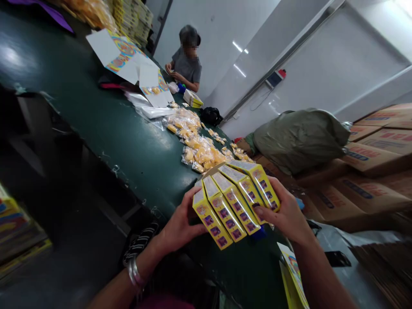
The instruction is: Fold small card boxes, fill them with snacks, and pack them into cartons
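Between my two hands is a row of several small yellow printed boxes [230, 208], held side by side above the green table. My left hand [180, 223] grips the row's left end, with its thumb along the front lower side. At the other end, my right hand [286, 210] is closed around the right side, its thumb pressed on the front faces. The boxes tilt and fan slightly apart. Just beyond them lies a heap of small yellow pieces in clear wrappers [202, 152]. My fingers behind the boxes are hidden.
The dark green table [144, 154] runs diagonally away. Flattened printed cartons [128, 64] and clear bags [151, 109] lie farther along it. A person [188, 60] sits at the far side. Brown cartons [370, 159] and a grey-green sack [299, 135] stand at right; yellow cardboard [291, 279] is near my right forearm.
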`<act>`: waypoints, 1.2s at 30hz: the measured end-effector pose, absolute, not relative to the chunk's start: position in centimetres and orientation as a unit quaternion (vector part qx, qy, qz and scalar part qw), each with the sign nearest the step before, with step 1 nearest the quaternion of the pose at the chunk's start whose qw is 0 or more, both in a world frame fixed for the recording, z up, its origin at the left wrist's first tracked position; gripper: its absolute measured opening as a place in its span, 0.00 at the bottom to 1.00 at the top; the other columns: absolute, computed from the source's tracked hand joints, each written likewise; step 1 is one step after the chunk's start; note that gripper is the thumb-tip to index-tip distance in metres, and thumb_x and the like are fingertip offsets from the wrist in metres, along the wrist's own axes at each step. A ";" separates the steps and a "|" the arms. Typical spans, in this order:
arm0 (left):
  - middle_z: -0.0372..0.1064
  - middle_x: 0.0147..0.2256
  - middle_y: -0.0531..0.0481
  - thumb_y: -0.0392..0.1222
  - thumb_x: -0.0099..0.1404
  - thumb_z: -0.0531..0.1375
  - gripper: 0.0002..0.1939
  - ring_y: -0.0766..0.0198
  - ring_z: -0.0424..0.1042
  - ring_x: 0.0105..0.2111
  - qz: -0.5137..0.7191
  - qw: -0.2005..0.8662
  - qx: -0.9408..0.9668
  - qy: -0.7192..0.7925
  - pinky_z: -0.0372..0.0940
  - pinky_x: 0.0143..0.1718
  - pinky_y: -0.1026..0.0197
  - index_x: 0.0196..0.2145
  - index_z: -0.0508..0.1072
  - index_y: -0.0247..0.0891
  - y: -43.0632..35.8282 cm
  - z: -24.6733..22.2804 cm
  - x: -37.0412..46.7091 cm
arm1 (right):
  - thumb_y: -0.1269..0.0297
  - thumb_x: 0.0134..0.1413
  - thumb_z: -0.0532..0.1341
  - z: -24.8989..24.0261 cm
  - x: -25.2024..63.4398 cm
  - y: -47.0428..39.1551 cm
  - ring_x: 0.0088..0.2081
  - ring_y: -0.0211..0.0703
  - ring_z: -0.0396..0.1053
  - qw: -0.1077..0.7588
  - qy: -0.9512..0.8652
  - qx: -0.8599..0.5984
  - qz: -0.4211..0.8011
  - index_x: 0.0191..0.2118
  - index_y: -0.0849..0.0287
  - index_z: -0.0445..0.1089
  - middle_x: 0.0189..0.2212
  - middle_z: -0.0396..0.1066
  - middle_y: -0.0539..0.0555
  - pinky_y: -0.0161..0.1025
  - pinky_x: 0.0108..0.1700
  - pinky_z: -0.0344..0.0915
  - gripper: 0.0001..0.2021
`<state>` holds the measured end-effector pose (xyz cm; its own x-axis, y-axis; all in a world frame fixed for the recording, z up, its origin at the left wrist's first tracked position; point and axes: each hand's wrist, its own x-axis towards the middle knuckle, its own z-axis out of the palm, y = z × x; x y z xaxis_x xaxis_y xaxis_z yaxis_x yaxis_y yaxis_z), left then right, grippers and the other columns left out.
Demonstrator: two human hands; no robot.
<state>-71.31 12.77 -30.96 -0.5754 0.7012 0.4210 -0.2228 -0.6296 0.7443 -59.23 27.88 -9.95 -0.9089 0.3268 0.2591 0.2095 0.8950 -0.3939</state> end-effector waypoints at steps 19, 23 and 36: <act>0.70 0.53 0.50 0.39 0.61 0.68 0.36 0.57 0.74 0.51 0.800 0.342 0.394 0.297 0.70 0.52 0.58 0.60 0.54 0.54 12.7 -30.9 -74.0 | 0.46 0.55 0.65 -10.6 -59.6 26.5 0.37 0.51 0.75 0.176 -0.970 -0.151 0.069 0.59 0.52 0.64 0.40 0.76 0.54 0.43 0.38 0.73 0.29; 0.68 0.56 0.48 0.38 0.60 0.70 0.38 0.57 0.73 0.51 0.785 0.354 0.392 0.324 0.70 0.52 0.60 0.60 0.54 0.52 13.6 -31.0 -74.6 | 0.45 0.55 0.64 -10.2 -60.0 26.7 0.38 0.54 0.75 0.177 -0.973 -0.144 0.027 0.60 0.52 0.64 0.42 0.76 0.56 0.47 0.40 0.73 0.30; 0.67 0.58 0.42 0.42 0.55 0.72 0.44 0.49 0.70 0.55 0.803 0.371 0.280 0.372 0.63 0.59 0.48 0.63 0.53 0.46 14.1 -32.3 -74.0 | 0.47 0.50 0.69 -9.5 -64.2 26.9 0.33 0.50 0.75 0.066 -0.982 -0.118 0.130 0.55 0.52 0.68 0.39 0.77 0.55 0.43 0.35 0.74 0.28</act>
<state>-74.04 14.10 -32.30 -0.5676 0.8049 0.1731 -0.3879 -0.4469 0.8061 -64.20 26.91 -9.50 -0.9633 0.2497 0.0989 0.2154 0.9382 -0.2709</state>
